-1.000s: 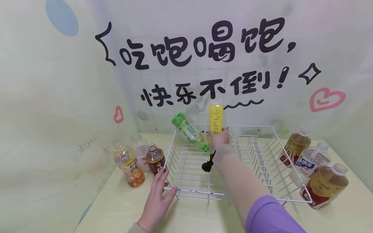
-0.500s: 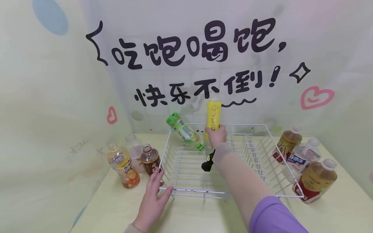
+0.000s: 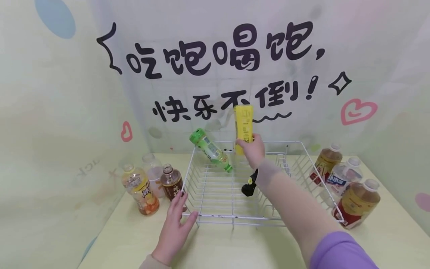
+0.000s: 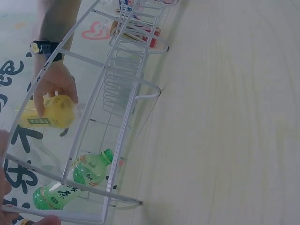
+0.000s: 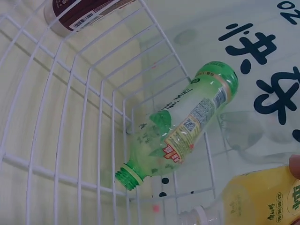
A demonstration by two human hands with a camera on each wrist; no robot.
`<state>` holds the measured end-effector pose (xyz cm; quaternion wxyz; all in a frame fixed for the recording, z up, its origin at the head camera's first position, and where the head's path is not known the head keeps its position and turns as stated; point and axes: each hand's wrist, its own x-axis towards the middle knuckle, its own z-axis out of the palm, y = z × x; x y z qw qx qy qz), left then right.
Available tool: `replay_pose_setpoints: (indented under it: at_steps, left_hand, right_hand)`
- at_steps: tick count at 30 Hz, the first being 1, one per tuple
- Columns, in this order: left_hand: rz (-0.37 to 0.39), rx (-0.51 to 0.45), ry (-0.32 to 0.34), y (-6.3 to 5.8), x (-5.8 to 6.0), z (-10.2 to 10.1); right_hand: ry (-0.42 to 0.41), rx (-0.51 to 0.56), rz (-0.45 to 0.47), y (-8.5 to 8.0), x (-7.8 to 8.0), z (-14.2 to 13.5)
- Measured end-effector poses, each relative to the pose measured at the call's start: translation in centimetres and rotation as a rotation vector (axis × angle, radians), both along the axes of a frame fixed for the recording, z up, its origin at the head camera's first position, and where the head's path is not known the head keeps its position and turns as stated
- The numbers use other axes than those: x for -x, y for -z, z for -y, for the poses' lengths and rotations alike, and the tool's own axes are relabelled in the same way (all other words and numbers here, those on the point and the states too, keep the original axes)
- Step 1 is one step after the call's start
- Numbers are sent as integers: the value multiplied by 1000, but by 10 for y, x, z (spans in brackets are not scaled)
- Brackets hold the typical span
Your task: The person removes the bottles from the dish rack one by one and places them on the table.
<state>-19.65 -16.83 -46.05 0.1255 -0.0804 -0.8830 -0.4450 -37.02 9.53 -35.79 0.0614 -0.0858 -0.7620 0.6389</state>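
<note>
My right hand (image 3: 254, 149) grips a yellow drink bottle (image 3: 244, 125) at the back of a white wire dish rack (image 3: 221, 216). The bottle is base up. Its clear neck points down in the right wrist view, near the rack's back wires. To its left, a green-labelled bottle (image 3: 211, 151) leans on the rack's back left corner, also neck down and uncapped. My left hand (image 3: 175, 226) rests at the front left corner of the rack, fingers extended along the side rim and thumb at the front wire.
Left of the rack stand an orange-labelled bottle (image 3: 140, 189), a clear bottle (image 3: 152, 173) and a dark brown bottle (image 3: 172, 183). On the right are two amber bottles (image 3: 357, 203) with a clear, blue-labelled bottle (image 3: 343, 175) between them. A printed cloth backdrop (image 3: 201, 22) hangs behind.
The right hand has lifted the yellow bottle higher above the rack. The head view has turned slightly right. The left hand stays at the rack's corner, and the green-labelled bottle stays leaning.
</note>
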Motion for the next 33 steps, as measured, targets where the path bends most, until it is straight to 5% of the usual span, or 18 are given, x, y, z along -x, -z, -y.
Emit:
replay_pose_setpoints:
  at_steps: [7, 14, 22, 33]
  left_hand:
    - [-4, 94, -12, -5, -3, 4]
    - [-72, 225, -11, -17, -2, 9]
    - [-212, 347, 52, -67, 14, 1]
    - [-373, 807, 166, -133, 59, -64]
  right_hand:
    - [-118, -130, -34, -22, -17, -20]
    - [-166, -394, -53, -39, -36, -40]
    - [-205, -727, -145, -45, -54, -55]
    - [-221, -1084, -312, -37, -74, -54]
